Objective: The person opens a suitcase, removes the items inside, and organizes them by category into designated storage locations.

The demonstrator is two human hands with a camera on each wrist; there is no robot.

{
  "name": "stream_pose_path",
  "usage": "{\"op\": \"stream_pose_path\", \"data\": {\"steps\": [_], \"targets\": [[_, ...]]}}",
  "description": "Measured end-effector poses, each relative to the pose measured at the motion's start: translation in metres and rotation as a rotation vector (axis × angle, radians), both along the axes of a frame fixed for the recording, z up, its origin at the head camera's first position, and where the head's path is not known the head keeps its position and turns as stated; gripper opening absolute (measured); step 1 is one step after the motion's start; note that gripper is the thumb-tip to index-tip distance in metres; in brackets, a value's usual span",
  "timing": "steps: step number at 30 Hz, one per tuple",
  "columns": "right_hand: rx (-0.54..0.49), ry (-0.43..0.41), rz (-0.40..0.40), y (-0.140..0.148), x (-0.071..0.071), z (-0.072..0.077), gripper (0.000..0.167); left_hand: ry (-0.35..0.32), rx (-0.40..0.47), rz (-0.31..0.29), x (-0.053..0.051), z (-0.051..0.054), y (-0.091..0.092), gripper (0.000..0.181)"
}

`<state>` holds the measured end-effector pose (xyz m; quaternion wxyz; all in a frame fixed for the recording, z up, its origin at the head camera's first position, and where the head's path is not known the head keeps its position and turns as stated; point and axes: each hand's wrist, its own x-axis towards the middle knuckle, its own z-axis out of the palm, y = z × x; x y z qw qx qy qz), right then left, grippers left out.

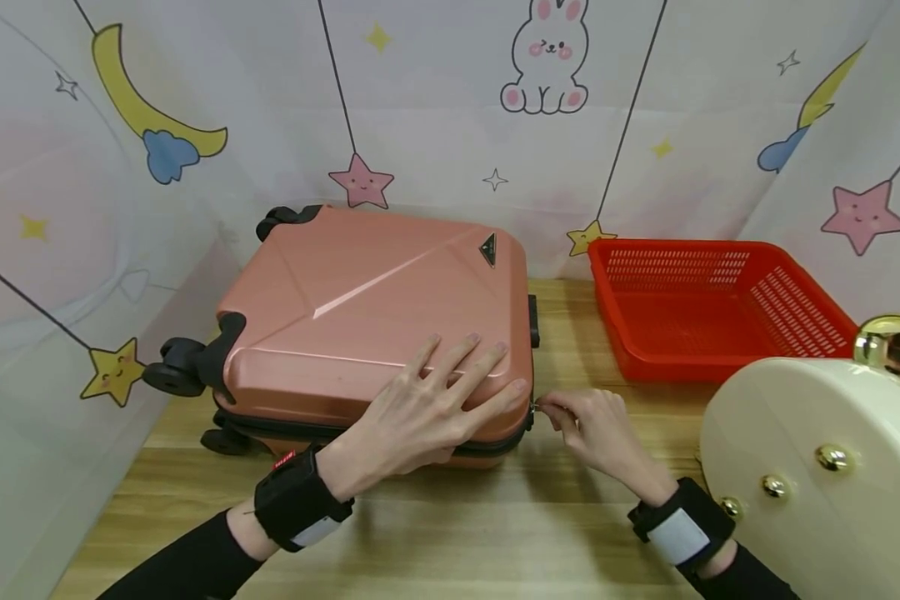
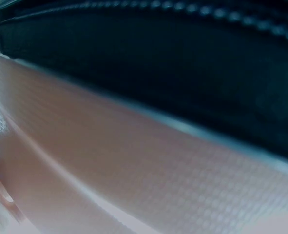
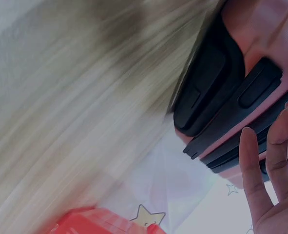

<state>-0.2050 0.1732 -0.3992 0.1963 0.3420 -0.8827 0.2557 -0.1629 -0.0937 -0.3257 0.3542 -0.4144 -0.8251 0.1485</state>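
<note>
Nearest, at the front of the wooden worktop (image 1: pixel 450 542), two forearms in black sleeves and wrist straps reach in. The left hand (image 1: pixel 420 408) rests on the upper shell with its fingers straight and spread apart, grasping nothing. The right hand (image 1: pixel 592 429) has thumb and forefinger together, pinching the small metal zipper pull (image 1: pixel 534 407) at the suitcase's near right corner; the fingertips hide most of the pull.

The pink hard-shell suitcase (image 1: pixel 390 283) lies flat towards the left and back of the worktop, to the left of that pinch. Its long axis runs roughly left to right, with the wheels (image 1: pixel 183 367) at the left end and a black carry handle (image 1: pixel 534 321) on the right end. The key relation is at the corner: the black zipper band (image 1: pixel 292 429) runs left from it along the near long side, and the right end goes back from it towards the backdrop. The right hand is the nearer to the pull, outside the corner, while the left presses just inside it.

By the worktop's right edge stands a cream rounded case (image 1: pixel 795 467) with gold studs. Beyond it, towards the back right corner, sits a red plastic basket (image 1: pixel 682 368), well apart from the suitcase. Farthest is the cartoon-printed backdrop (image 1: pixel 435 92).
</note>
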Motion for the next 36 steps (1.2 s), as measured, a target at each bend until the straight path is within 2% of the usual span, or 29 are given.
{"op": "stream_pose_path", "data": {"steps": [4, 10, 15, 18, 19, 21, 26, 28, 31, 36], "targets": [[0.031, -0.018, -0.006, -0.001, -0.003, 0.001, 0.014, -0.002, 0.006, -0.002, -0.002, 0.000, -0.001, 0.076], [0.127, 0.073, 0.045, -0.005, 0.009, 0.000, 0.012, 0.009, 0.014, 0.015, -0.005, 0.001, -0.003, 0.084], [0.100, 0.088, 0.128, -0.008, 0.025, 0.000, 0.016, 0.002, 0.020, 0.019, -0.006, 0.002, -0.004, 0.083], [0.075, 0.071, 0.186, -0.007, 0.027, 0.001, 0.017, -0.003, 0.019, 0.016, -0.006, 0.002, -0.004, 0.080], [0.068, 0.066, 0.200, -0.007, 0.025, 0.001, 0.017, 0.001, 0.014, 0.017, -0.006, 0.003, -0.004, 0.078], [0.060, 0.070, 0.180, -0.005, 0.016, 0.002, 0.019, 0.012, 0.001, 0.018, -0.006, 0.003, -0.005, 0.073], [0.092, 0.079, 0.007, -0.004, -0.021, 0.006, 0.020, 0.045, -0.034, -0.002, -0.005, 0.002, -0.006, 0.065], [0.104, 0.069, -0.030, -0.003, -0.031, 0.007, 0.019, 0.053, -0.045, -0.001, -0.006, 0.001, -0.005, 0.064], [0.109, 0.052, -0.015, -0.002, -0.038, 0.006, 0.017, 0.050, -0.047, -0.002, -0.007, 0.000, -0.004, 0.066], [0.095, -0.002, 0.053, -0.001, -0.037, 0.004, 0.016, 0.057, -0.022, -0.009, -0.006, -0.001, -0.004, 0.071]]}}
